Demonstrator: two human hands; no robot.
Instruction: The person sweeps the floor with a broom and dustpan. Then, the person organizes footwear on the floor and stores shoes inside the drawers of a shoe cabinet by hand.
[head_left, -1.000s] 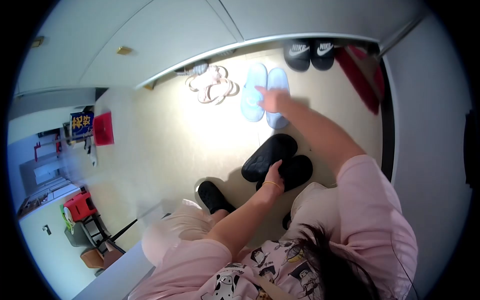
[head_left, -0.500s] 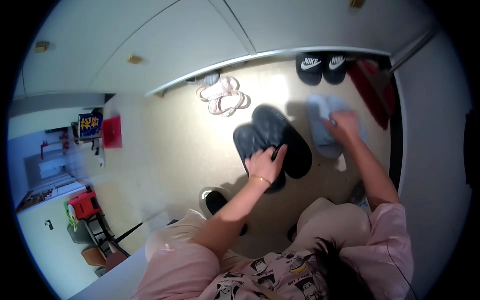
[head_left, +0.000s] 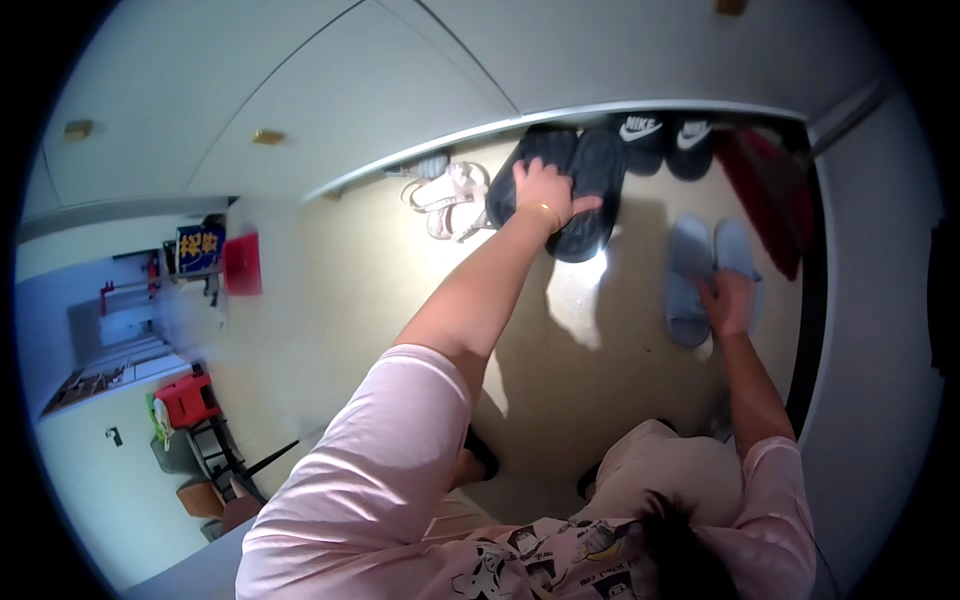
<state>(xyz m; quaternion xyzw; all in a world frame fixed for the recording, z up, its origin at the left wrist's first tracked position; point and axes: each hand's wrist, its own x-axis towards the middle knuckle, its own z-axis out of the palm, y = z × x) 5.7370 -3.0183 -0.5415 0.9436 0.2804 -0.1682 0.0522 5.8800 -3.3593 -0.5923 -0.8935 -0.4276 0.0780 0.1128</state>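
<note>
Near the cabinet's lower edge, my left hand (head_left: 546, 192) grips a pair of black slippers (head_left: 583, 238), its fingers over their middle and a yellow band on its wrist. The slippers are side by side, beside the pink sandals. At the right, my right hand (head_left: 733, 302) is closed at the inner edges of two light blue slippers (head_left: 689, 270), which lie on the floor with their far ends slightly apart. Part of the right slipper is hidden under that hand.
Black slippers with white lettering (head_left: 690, 150) stand under the cabinet (head_left: 400, 90). Pale pink sandals (head_left: 455, 200) lie left of the held pair. A red mat (head_left: 762, 200) is at the right wall. A red bin (head_left: 242, 264) and a red stool (head_left: 188, 400) are far left.
My left hand has carried the black slippers forward to the cabinet's edge, beside the sandals. My right hand has brought the blue slippers to the right and nearer to me.
</note>
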